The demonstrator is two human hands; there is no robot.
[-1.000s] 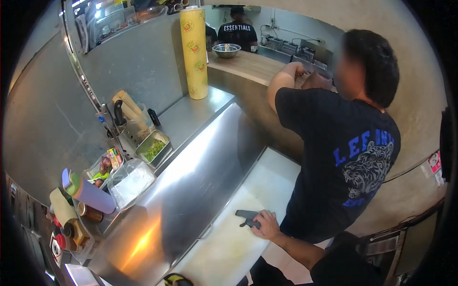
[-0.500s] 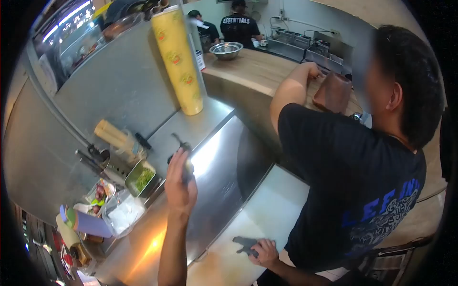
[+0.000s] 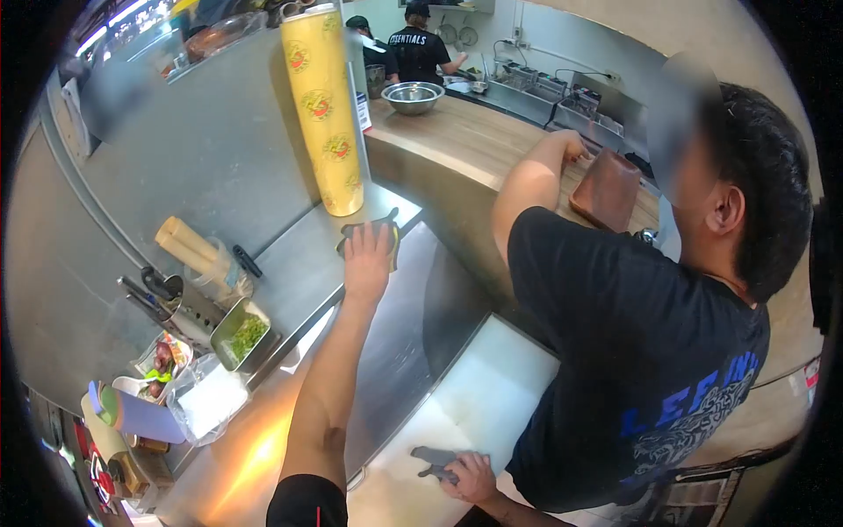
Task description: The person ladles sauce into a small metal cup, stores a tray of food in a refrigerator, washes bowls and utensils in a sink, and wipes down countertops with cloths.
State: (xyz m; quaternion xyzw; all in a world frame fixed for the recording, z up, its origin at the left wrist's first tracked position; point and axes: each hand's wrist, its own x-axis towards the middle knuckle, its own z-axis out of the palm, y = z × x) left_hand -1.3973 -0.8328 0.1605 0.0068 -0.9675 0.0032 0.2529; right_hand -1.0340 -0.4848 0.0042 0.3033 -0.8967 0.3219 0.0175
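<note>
Far out in front, my left hand lies over a dark cloth with a yellowish edge, holding it against the steel ledge. The cloth is beside the foot of a tall yellow roll with printed logos. Low in the view, my right hand is closed on a crumpled grey cloth. That cloth rests on the white cutting board. Part of each cloth is hidden under the fingers.
Along the left stand a utensil holder, a metal container of chopped greens, a plastic bag and a purple container. A co-worker stands close on the right, reaching over the wooden counter near a brown container.
My left hand has reached forward with the dark cloth, from above the steel surface onto the ledge by the yellow roll. My right hand stays on the board with the grey cloth.
</note>
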